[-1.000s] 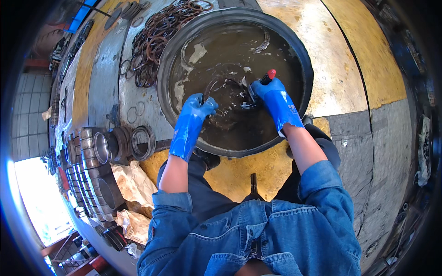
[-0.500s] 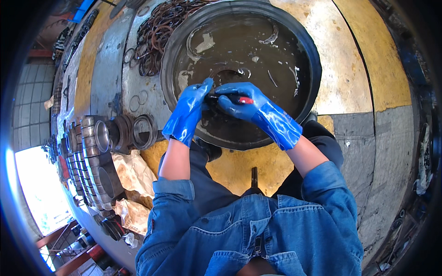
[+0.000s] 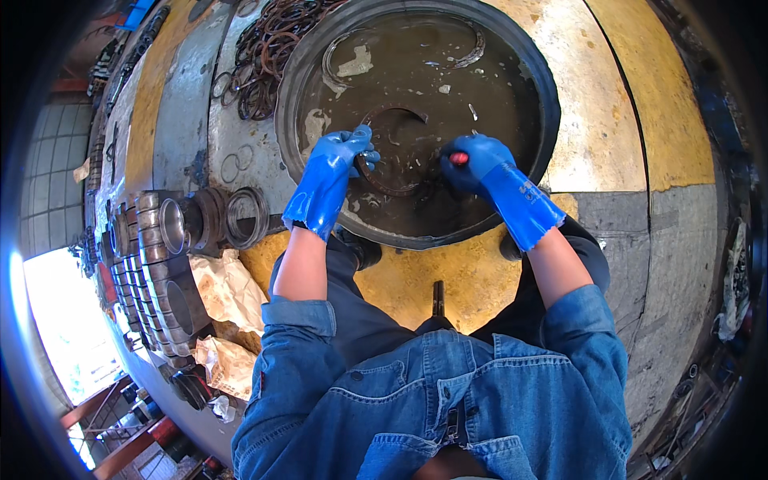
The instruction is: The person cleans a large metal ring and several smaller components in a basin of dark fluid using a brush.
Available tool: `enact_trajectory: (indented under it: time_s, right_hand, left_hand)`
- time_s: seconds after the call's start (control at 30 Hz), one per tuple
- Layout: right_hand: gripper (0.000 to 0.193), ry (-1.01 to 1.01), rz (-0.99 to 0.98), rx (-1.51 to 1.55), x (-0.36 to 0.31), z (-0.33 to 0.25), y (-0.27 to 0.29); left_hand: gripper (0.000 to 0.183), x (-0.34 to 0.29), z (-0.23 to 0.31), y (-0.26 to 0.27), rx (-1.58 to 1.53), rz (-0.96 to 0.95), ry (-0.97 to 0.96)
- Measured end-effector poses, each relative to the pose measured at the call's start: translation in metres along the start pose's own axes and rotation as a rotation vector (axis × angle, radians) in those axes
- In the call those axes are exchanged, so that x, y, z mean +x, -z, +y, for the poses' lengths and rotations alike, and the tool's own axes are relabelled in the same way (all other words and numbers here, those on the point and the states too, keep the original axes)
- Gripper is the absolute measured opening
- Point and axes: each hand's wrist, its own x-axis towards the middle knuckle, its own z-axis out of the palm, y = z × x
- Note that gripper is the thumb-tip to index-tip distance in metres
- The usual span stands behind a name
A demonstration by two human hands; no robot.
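A wide round dark tub (image 3: 549, 104) of murky brown liquid lies in front of me, and both my blue-gloved hands are over it. My left hand (image 3: 342, 150) is closed on the left side of a dark metal ring (image 3: 394, 191), which is partly lost from sight on its right. Apart from the ring's left side, my right hand (image 3: 478, 160) is closed round a red-handled tool (image 3: 458, 158). Only the red end of its handle shows clearly, so I cannot tell its kind. Pale scraps and curved ring edges (image 3: 472, 56) show in the liquid.
A heap of dark rings (image 3: 276, 48) lies beyond the tub's left side. Stacked metal cylinders (image 3: 148, 240) and larger rings (image 3: 246, 218) stand at left, beside crumpled brown paper (image 3: 228, 292). My legs straddle the near side of the tub.
My right hand has moved right with the red-handled tool, away from my left hand. More of the ring now shows between the hands.
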Motion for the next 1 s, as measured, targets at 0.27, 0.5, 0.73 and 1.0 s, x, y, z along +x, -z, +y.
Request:
enact_trajectory:
  time_s: [0.27, 0.5, 0.73, 1.0]
  right_hand:
    - [0.026, -0.107, 0.09, 0.976, 0.013, -0.048, 0.032]
    - [0.017, 0.169, -0.092, 0.818, 0.039, -0.068, -0.012]
    - [0.03, 0.233, -0.295, 0.262, -0.006, -0.051, 0.002]
    - [0.032, -0.32, -0.067, 0.428, -0.003, -0.026, 0.007]
  left_hand:
    - [0.052, 0.004, -0.003, 0.008, 0.008, 0.023, 0.04]
    - [0.061, 0.03, -0.029, 0.019, -0.083, 0.098, 0.073]
    - [0.046, 0.003, -0.008, -0.008, -0.04, 0.037, -0.101]
    - [0.045, 0.006, -0.011, -0.022, -0.112, 0.068, -0.204]
